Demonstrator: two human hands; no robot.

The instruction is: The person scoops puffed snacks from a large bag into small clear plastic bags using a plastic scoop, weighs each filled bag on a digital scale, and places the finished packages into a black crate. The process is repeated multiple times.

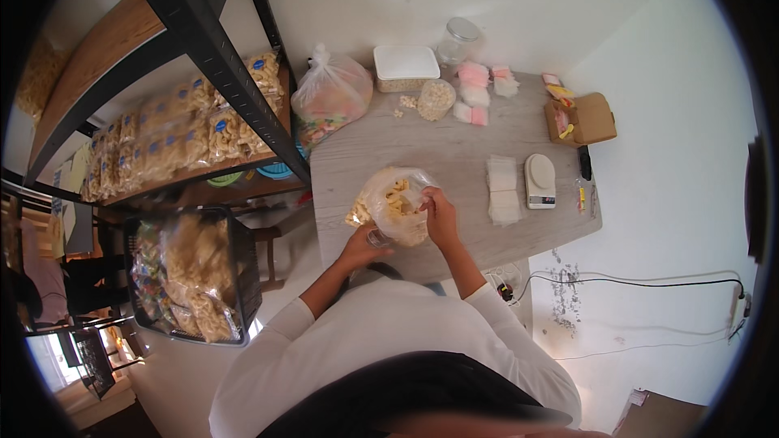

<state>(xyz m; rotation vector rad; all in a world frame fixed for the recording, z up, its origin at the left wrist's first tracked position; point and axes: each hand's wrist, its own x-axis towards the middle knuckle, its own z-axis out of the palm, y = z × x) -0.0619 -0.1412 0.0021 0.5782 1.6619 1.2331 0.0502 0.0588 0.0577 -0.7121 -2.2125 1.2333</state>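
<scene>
A large clear plastic bag [409,228] of pale curled snacks [398,198] stands with its mouth open near the table's front edge. At its right rim, my right hand [439,214] pinches thin clear plastic; whether this is the bag's own edge or a separate small bag is hard to tell. My left hand [360,249] is at the bag's lower left, with its thumb and fingers around a small clear plastic piece [377,237]. More snacks in clear wrapping [359,212] lie just beyond the left fingers.
On the table [389,140] are a digital kitchen scale [540,179], stacked small bags [504,191], a cardboard box [584,118], a lidded tub [406,67], a glass jar [456,41] and a tied bag [331,91]. Left stand a shelf rack [201,42] and a filled black basket [243,280].
</scene>
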